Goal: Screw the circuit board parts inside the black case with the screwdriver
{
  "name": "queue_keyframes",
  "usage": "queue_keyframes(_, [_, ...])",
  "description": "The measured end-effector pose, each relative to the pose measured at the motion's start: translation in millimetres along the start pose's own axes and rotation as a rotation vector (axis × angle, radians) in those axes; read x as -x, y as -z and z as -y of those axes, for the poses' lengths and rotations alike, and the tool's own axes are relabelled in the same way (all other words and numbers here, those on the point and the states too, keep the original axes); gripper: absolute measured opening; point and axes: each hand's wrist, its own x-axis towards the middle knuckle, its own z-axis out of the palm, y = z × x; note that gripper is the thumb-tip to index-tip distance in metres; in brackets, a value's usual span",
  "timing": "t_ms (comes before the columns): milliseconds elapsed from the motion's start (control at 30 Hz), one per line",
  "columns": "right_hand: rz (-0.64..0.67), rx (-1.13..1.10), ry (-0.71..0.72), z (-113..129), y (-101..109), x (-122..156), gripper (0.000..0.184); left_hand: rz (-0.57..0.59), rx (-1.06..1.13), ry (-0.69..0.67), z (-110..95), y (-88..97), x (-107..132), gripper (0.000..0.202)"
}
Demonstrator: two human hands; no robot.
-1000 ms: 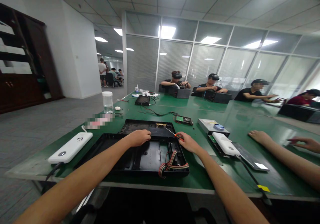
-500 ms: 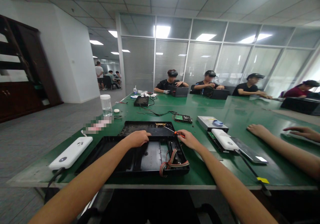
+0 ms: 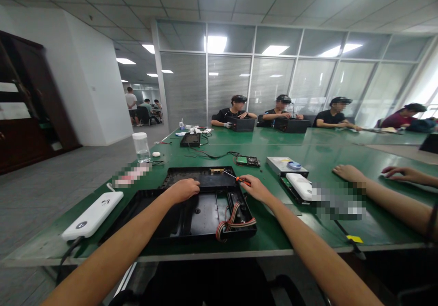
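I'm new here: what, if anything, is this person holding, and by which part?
The right hand holds a screwdriver by its orange-and-black handle. The left hand is at the black casing; whether it grips anything cannot be told.

Black casing on green table

Shiny plastic, metal, wood
Case at six o'clock: glossy plastic; screwdriver at five: metal shaft; tabletop: smooth, glossy; cabinet at nine: dark wood.

One screwdriver, two white power banks, one lidded jar, one yellow tag
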Motion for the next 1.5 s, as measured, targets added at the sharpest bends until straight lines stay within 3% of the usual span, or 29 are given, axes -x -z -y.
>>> queue_keyframes(133, [0.014,-0.001,-0.012,2,1,0,0.027,0.003,-0.021,-0.037,-1,-0.9,1,0.018])
queue_keyframes(300, [0.005,0.001,-0.025,5,3,0,0.026,-0.16,0.033,-0.073,-4,6.0,-2,0.02])
queue_keyframes(400, [-0.033,-0.017,-0.024,6,5,-1,0.028,-0.191,0.064,-0.026,-7,14.9,-9,0.021])
queue_keyframes(500, [-0.11,-0.058,-0.044,5,6,-2,0.031,-0.171,0.095,-0.021,-14,25.5,-26,0.02])
queue_keyframes(633, [-0.183,-0.079,-0.122,3,8,-2,0.029,-0.062,0.18,-0.174,-28,33.5,-65,0.014])
queue_keyframes(833, [-0.19,-0.011,-0.115,5,13,-1,0.023,-0.084,0.354,-0.166,-51,9.5,-108,0.013])
queue_keyframes(1033, [-0.148,0.008,-0.055,7,10,-2,0.021,-0.162,0.475,-0.08,-61,-16.7,-106,0.015])
queue_keyframes(1367, [-0.175,-0.028,-0.058,7,12,-2,0.021,-0.12,0.398,-0.156,-59,-13.3,-98,0.018])
queue_keyframes(1500, [-0.138,-0.177,-0.195,-2,11,-4,0.024,-0.13,0.378,-0.142,-61,-14.5,-97,0.016])
